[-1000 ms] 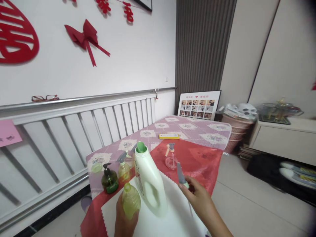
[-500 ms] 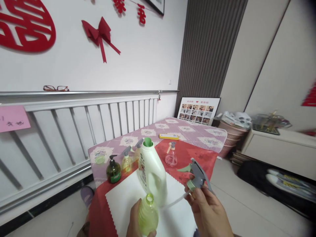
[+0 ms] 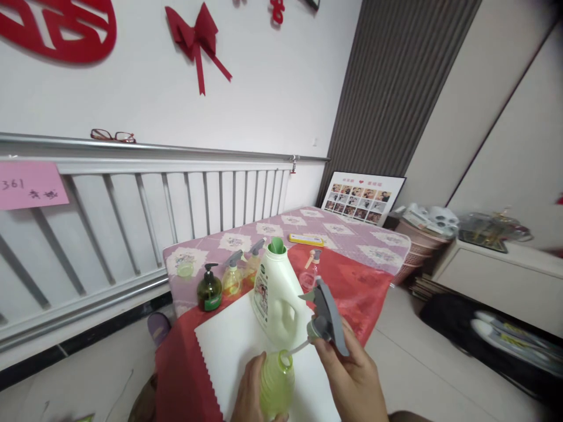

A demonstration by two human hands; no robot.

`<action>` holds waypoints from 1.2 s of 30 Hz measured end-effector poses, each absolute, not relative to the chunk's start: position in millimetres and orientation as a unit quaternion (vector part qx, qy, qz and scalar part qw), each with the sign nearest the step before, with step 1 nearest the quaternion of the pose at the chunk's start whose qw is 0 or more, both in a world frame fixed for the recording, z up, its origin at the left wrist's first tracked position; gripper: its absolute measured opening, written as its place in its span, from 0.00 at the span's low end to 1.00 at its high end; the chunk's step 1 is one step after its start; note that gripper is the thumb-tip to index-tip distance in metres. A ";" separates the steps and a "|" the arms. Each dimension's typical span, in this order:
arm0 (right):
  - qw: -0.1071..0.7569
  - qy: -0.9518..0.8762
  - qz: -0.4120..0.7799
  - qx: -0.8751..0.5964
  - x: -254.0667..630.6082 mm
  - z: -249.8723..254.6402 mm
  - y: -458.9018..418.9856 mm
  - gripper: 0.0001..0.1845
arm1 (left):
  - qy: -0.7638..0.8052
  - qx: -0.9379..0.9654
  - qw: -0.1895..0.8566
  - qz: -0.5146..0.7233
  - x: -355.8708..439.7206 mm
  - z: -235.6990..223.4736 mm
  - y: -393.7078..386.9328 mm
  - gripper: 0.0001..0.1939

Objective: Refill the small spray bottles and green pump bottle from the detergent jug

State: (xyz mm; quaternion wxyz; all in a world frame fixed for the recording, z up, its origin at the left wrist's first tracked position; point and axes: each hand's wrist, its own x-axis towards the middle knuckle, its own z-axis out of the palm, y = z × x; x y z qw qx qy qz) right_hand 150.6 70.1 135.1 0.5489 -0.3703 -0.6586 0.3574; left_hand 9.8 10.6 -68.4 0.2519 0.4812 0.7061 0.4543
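The yellow-green bottle sits in our left hand, in front of the white jug. To the jug's right, our right hand grips the spray head; its tube, apart from the bottle's mouth half a second ago, now reaches it. A pump bottle stands left of the jug.

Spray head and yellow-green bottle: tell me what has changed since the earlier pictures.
The right hand has brought the gray spray head toward the yellow-green bottle, and its tube now reaches the bottle's mouth. The left hand has tipped the bottle toward it. Neither hand let go. The white jug and dark green pump bottle stand as they were.
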 end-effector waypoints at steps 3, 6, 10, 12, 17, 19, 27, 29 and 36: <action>0.521 -0.682 0.379 -0.346 143.9 120.7 73.7 0.15 | 0.701 0.485 0.275 0.444 8.0 -63.0 8.0 0.52; 0.475 -0.679 0.434 -0.353 138.8 102.4 75.6 0.18 | 0.701 0.482 0.285 0.442 7.9 -57.9 6.2 0.52; 0.418 -0.693 0.468 -0.355 136.8 75.3 77.2 0.22 | 0.703 0.479 0.290 0.439 9.3 -53.9 5.1 0.52; 0.397 -0.701 0.472 -0.359 137.6 64.0 78.0 0.23 | 0.700 0.481 0.289 0.441 9.0 -55.2 5.2 0.52; 0.373 -0.706 0.480 -0.363 141.0 52.6 79.1 0.24 | 0.688 0.497 0.303 0.433 3.6 -65.5 7.1 0.52; 0.370 -0.708 0.484 -0.357 142.3 53.3 79.1 0.24 | 0.681 0.506 0.315 0.425 1.8 -67.5 7.6 0.53; 0.353 -0.699 0.523 -0.336 145.4 50.7 81.8 0.23 | 0.689 0.497 0.300 0.434 4.1 -55.4 4.1 0.52; 0.343 -0.707 0.519 -0.337 145.5 51.2 82.6 0.22 | 0.688 0.502 0.305 0.426 4.0 -52.8 3.1 0.51; 0.298 -0.746 0.500 -0.324 144.4 76.9 81.0 0.18 | 0.689 0.502 0.288 0.438 3.8 -57.5 3.5 0.51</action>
